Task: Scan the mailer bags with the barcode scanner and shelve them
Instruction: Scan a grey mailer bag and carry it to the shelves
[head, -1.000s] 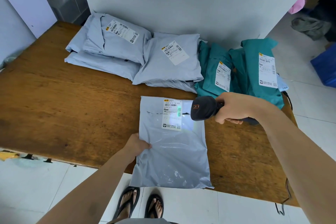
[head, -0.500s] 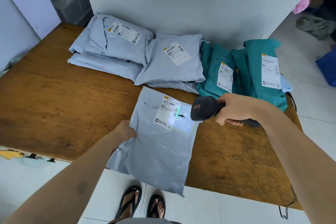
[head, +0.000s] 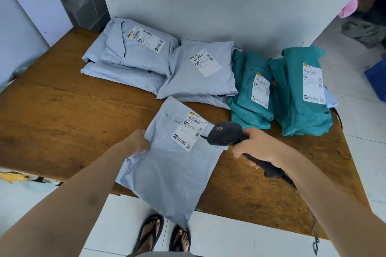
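**Bag in the left hand, scanner in the right**

The left hand has its fingers curled round the left edge of a grey bag, pinching it. The right hand is wrapped tight round the handle of the scanner. The scanner's head points left at the bag's label, close by the bag's right edge. The bag lies askew on the table, its lower corner hanging past the near edge. Both forearms reach forward from below. At the back lie four more grey bags in two overlapping piles, as far as shows, and two teal bags on the right
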### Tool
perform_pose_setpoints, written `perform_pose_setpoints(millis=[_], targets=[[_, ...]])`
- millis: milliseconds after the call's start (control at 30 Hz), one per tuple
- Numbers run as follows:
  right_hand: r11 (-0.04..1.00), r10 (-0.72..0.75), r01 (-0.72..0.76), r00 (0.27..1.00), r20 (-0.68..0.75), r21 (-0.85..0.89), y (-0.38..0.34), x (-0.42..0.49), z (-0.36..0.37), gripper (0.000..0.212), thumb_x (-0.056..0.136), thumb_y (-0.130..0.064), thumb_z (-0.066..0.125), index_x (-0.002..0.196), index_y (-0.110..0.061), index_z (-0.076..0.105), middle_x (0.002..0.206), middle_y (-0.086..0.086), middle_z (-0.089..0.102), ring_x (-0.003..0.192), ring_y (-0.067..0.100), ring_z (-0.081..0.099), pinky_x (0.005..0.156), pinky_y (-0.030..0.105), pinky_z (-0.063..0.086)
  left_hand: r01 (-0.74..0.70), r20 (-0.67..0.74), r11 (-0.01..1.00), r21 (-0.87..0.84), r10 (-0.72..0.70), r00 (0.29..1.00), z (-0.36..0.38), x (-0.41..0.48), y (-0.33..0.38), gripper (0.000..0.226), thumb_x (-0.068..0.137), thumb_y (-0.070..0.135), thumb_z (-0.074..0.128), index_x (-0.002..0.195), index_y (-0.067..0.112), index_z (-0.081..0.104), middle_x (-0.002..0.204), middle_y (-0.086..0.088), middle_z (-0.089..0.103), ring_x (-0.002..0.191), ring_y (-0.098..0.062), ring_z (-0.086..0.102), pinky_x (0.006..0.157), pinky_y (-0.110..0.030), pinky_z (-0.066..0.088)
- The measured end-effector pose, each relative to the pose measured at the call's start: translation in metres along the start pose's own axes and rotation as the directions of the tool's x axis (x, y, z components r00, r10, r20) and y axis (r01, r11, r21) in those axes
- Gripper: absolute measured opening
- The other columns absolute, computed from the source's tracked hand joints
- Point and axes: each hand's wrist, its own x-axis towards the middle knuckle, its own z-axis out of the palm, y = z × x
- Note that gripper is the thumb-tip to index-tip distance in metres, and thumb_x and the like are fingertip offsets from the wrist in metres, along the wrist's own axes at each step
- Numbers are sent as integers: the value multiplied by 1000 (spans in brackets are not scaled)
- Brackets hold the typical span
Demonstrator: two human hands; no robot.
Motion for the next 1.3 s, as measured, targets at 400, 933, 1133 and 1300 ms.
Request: perform_pose_setpoints(millis=[400,933,1133,1300], targets=[[995,39,-36,999,-24,89,5,-3,13,17,72,-1,62,59,-8,51,43,11,44,36,20,39,46,26,36,-57,-10,995,79,58,998,-15,-5,5,36,89,0,52,125,3,53,103,-8,52,95,-24,47,81,-31,39],[967,94,-92,996,1,236,-1,-16,22,13,74,0,62,69,-7,53,48,9,46,37,20,41,45,24,35,-64,-40,997,48,66,997,-21,-10,9,34,90,-3,49,124,-2,50,103,-10,51,94,-25,45,81,-31,37],[968,76,-75,997,3,241,-2,-21,21,16,75,1,62,66,-7,52,47,9,45,36,20,40,44,23,35,-49,-42,998,37,51,998,-21,-8,10,35,91,-1,50,126,1,49,121,-17,55,95,-25,45,82,-31,38],[988,76,-50,981,-176,145,13,-4,30,8,77,-8,64,80,-8,57,54,9,51,43,20,46,47,26,39,3,-16,1000,-24,-3,1000,-22,-5,4,42,90,3,52,132,4,46,125,-14,53,111,-31,49,85,-35,39]])
